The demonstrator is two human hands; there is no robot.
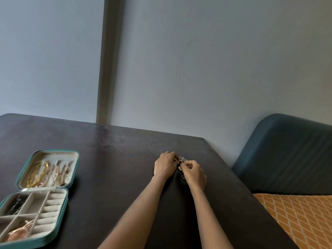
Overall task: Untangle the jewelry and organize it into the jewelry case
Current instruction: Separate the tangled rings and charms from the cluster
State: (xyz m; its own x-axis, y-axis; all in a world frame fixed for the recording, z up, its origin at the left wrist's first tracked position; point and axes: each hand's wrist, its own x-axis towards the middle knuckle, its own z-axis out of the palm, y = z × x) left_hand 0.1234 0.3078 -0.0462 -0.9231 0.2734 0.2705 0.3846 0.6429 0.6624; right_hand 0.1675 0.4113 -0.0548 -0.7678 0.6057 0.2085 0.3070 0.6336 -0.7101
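- We are finding no brand, label or writing that we can read on any of the things.
- We are holding a small tangled clump of jewelry (181,163) just above the dark bench (111,159), well to the right of the jewelry case (71,178).
- Our left hand (164,166) is pinching the clump from its left, fingers curled round it.
- Our right hand (195,174) is pinching it from the right and nearer side, fingertips curled in.
- The clump is sitting between the two hands, touching both; it is too small and knotted for us to tell its long axis.
- The teal jewelry case is lying open, lid away from us, its long axis running away from us.
- Gold chains (38,174) are lying in the lid; a rose-gold piece (18,233) is sitting in a near compartment.
- Right of the case, beyond the bench, a blue sofa (287,155) is carrying an orange patterned cover (305,218).
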